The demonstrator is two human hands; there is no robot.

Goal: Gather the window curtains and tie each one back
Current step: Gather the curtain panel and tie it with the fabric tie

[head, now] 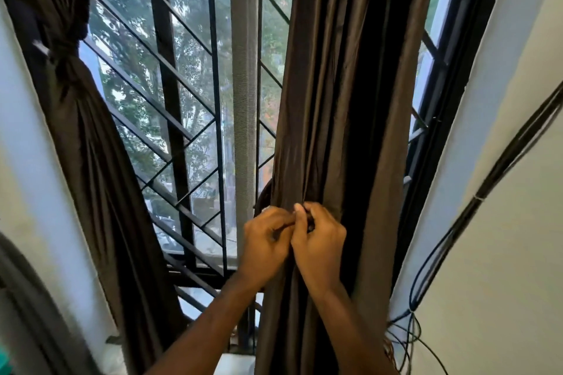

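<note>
Both hands meet at the front of the right curtain (329,100), which hangs gathered in long brown folds on the right side of the window. The left hand (266,240) and the right hand (320,240) touch each other, fingers curled and pinching the fabric between them. The left curtain (88,137) hangs at the far side, already knotted about its upper part. Behind stands the black window grille (170,85); dark cables (457,222) run down the right wall

I see two brown curtains: a left curtain (91,137) and a right curtain (332,100). Two hands, a left hand (268,240) and a right hand (320,240). One window (189,85).
</note>
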